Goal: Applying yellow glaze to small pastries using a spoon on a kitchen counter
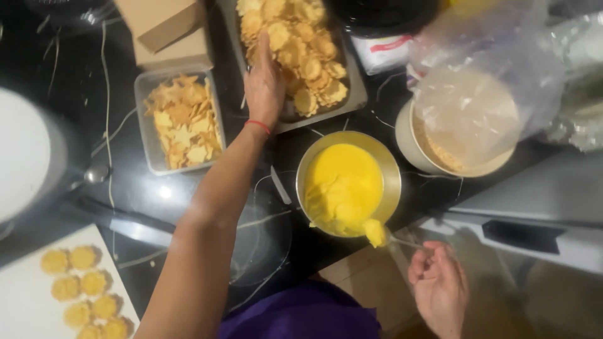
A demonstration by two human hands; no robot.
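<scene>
My left hand [264, 81] reaches out over a metal tray [357, 88] of round golden crackers [304, 44], its fingers flat on the pile at the tray's left side; a red band circles the wrist. My right hand [438, 284] is closed on a thin spoon handle [405, 242] at the lower right. The spoon's tip carries a lump of yellow filling [375, 231] at the rim of a metal bowl [392, 188] of the same yellow cream [342, 185].
A clear tub of star-shaped crackers [182, 119] lies left of the tray. A white board [25, 301] at the lower left carries several filled crackers [81, 285]. A bowl under a plastic bag [468, 119] stands right; a knife [119, 220] and cardboard box [160, 25] lie nearby.
</scene>
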